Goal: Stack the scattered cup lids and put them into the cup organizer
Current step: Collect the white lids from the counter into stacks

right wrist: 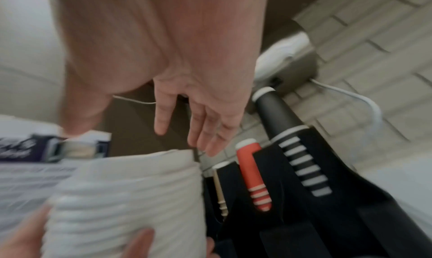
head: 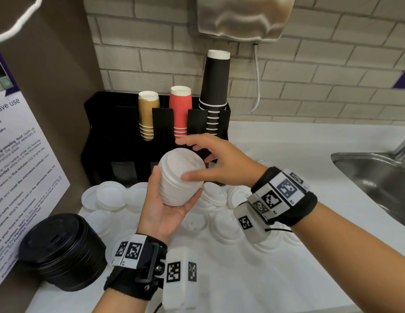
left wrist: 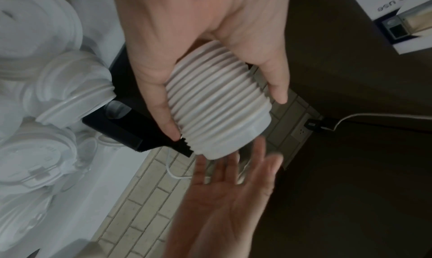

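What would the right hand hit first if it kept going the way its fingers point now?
Probably the top of the white lid stack that the left hand holds: the right hand, fingers spread, points left at it. Beyond stands the black cup organizer. Depth is unclear.

The head view is bright and evenly lit, with soft shadows under the hands on the white counter point(head: 287, 141), where the loose white lids point(head: 111, 195) nearly wash out. Straight lines of the brick wall point(head: 332, 64) bow toward the edges (wide-angle distortion). The steel sink point(head: 377, 177) at right carries dull reflections. The left wrist view is dim and greyish; the right hand point(left wrist: 233, 197) there smears with motion blur. The right wrist view is blurred throughout, and the stack of lids point(right wrist: 126, 202) near the lens is soft.
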Motion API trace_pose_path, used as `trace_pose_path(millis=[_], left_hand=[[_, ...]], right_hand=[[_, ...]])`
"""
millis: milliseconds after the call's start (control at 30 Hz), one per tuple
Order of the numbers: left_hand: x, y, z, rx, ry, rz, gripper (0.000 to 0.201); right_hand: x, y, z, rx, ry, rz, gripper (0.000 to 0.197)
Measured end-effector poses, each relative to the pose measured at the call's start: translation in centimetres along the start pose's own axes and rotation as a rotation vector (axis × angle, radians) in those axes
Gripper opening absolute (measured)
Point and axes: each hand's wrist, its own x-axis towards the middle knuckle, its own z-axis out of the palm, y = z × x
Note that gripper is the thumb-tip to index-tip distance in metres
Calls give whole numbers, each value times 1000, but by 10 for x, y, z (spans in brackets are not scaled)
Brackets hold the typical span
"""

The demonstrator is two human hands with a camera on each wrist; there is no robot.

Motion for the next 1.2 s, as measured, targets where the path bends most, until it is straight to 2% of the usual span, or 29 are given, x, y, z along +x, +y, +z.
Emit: trace_pose_path(millis=[67, 100, 133, 233, 267, 333, 433, 500, 600, 700, 833, 900, 1033, 1100, 1200], left_hand=[[0, 5, -3, -38, 29, 20, 61], [-1, 8, -5, -53, 42, 29, 61], [-1, 12, -7, -56, 53, 41, 62], [-3, 21, -10, -46, 77, 67, 66], [-3, 23, -10, -51, 76, 75, 66], [-5, 26, -10, -58, 72, 84, 68], [-9, 30, -11, -40, 71, 95, 72], [-11, 32, -13, -33, 79, 96, 75], [-14, 34, -17, -29, 84, 107, 72], [-16, 38, -19, -18, 86, 124, 73], [-15, 42, -19, 3, 76, 122, 94], [-14, 42, -19, -3, 75, 116, 97], [-12, 36, -19, 12, 111, 134, 69], [-10, 32, -17, 3, 132, 135, 67], [-8, 25, -14, 7, 127, 129, 71]], right_hand=[[5, 12, 0, 109, 108, 118, 28], [8, 21, 0, 84, 123, 195, 25], [10, 32, 2, -10, 51, 280, 29], [12, 68, 19, -392, -445, 546, 58], [12, 79, 27, -455, -537, 615, 70], [14, 95, 39, -479, -591, 696, 88], [21, 110, 53, -445, -598, 746, 104], [24, 113, 60, -522, -607, 732, 106], [26, 114, 65, -600, -597, 638, 92], [31, 110, 61, -542, -565, 580, 82], [34, 97, 53, -480, -559, 557, 81], [35, 85, 42, -416, -525, 503, 81], [34, 54, 18, -100, -305, 275, 78], [30, 41, 14, 19, -163, 151, 81], [21, 26, 20, 16, -52, 5, 89]])
